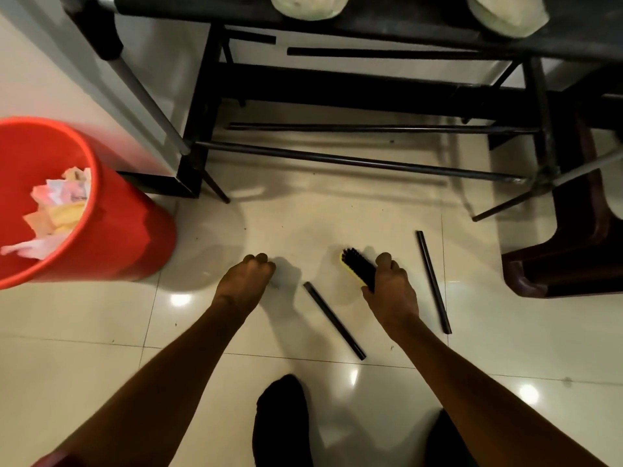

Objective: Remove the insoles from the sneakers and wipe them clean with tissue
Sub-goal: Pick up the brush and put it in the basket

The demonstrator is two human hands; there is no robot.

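Glossy tile floor (101, 332) (right hand (392, 291) round brush (359, 267); left hand (244, 281) curled, contents unclear)

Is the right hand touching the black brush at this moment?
Touching. The head view shows the right hand gripping the black brush, with its fingers curled round the rear end.

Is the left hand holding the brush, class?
No, the brush is gripped by the right hand, while the left hand is curled beside the floor.

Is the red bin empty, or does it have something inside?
Not empty: crumpled paper lies inside the red bin.
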